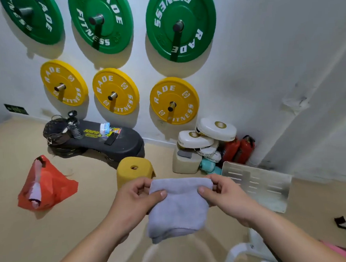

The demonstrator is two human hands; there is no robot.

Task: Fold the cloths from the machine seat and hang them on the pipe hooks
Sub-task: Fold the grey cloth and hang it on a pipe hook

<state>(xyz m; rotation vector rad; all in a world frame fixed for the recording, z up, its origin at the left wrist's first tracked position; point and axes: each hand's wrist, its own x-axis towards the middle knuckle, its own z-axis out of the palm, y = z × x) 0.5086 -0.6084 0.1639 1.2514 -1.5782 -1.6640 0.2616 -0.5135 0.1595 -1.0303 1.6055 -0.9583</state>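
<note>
A grey cloth [179,207] hangs folded in front of me, held up in the air by its top edge. My left hand [135,198] pinches the top left corner with thumb in front and fingers behind. The top right corner is pinched the same way by my right hand [224,190]. The cloth's lower edge droops in soft layers. No pipe hooks or machine seat can be made out in this view.
Green and yellow weight plates [174,100] hang on the white wall. On the floor: a yellow stool [134,169], a black step bench [108,143] with a bottle, an orange bag [45,185], white discs [206,134], red extinguishers [240,149], a metal panel [258,184].
</note>
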